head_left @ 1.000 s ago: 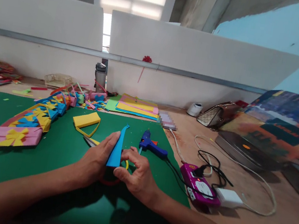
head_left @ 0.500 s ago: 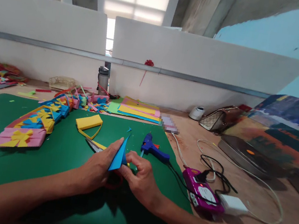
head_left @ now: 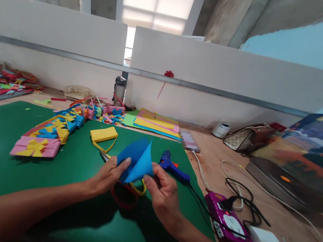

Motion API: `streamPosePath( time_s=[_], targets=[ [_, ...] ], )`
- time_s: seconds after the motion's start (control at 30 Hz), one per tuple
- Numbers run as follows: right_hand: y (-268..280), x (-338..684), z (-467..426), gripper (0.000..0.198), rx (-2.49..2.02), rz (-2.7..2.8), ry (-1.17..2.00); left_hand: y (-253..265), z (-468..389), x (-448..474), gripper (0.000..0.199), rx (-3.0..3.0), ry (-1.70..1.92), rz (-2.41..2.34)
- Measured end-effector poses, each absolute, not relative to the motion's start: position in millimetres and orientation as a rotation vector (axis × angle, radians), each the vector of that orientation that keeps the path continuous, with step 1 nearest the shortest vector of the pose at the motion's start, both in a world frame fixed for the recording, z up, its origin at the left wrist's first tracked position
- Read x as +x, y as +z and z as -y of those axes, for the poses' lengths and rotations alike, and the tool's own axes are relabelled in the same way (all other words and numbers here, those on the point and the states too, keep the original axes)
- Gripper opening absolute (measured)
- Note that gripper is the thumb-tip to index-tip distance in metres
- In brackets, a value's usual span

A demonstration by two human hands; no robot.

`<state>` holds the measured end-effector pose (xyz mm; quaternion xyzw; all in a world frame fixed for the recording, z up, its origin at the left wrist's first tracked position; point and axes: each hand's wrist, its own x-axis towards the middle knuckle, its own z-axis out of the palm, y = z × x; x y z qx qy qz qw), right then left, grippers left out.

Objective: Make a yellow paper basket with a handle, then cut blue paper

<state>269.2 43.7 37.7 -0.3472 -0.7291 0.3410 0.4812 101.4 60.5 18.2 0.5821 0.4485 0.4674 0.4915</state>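
Observation:
Both hands hold a folded piece of blue paper [head_left: 142, 163], its two halves spread apart in a V above the green mat [head_left: 70, 221]. My left hand [head_left: 111, 174] pinches its left side between thumb and fingers. At the lower right corner, my right hand [head_left: 165, 192] grips the paper the same way. Beneath the paper lie scissors with red handles [head_left: 124, 197] and another pair with yellow handles [head_left: 140, 190], partly hidden. Just beyond sits a small yellow paper bag [head_left: 103, 133] with a strap. A blue glue gun [head_left: 172, 167] rests right of the paper.
Pink, yellow and blue paper bags with bows [head_left: 36, 147] line the mat's left. Coloured sheets [head_left: 157, 123], paper scraps and a bottle [head_left: 119, 91] stand behind. At right are a purple power strip [head_left: 228, 219], cables, a white adapter [head_left: 265, 240] and a handbag [head_left: 247, 137].
The blue paper, nearly closed and seen edge-on before, is now opened wide. My hands have moved apart, and the view has shifted slightly left.

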Motion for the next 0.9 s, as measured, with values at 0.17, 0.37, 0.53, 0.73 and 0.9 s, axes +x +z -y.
streamPosePath(
  time_s=[0.17, 0.37, 0.53, 0.73, 0.9],
  targets=[
    [37.5, 272.1, -52.8, 0.022, -0.920, 1.515, 0.921, 33.5, -87.9, 90.1, 0.043, 1.291, 1.127, -1.210],
    [29.0, 276.1, -70.4, 0.025, -0.961, 1.437, 0.999, 37.0, -128.9, 99.7, 0.027, 1.121, 1.286, -1.195],
    [25.3, 281.1, -75.1, 0.026, -1.017, 1.402, 1.027, 29.8, -136.3, 98.2, 0.021, 1.002, 1.451, -1.110],
    [27.4, 278.9, -75.6, 0.018, -1.069, 1.498, 1.015, 37.9, -122.3, 82.0, 0.024, 0.905, 1.525, -1.042],
    [34.1, 278.3, -64.3, 0.016, -0.975, 1.948, 0.881, 47.0, -112.3, 80.5, 0.017, 0.838, 1.516, -0.961]
  ],
)
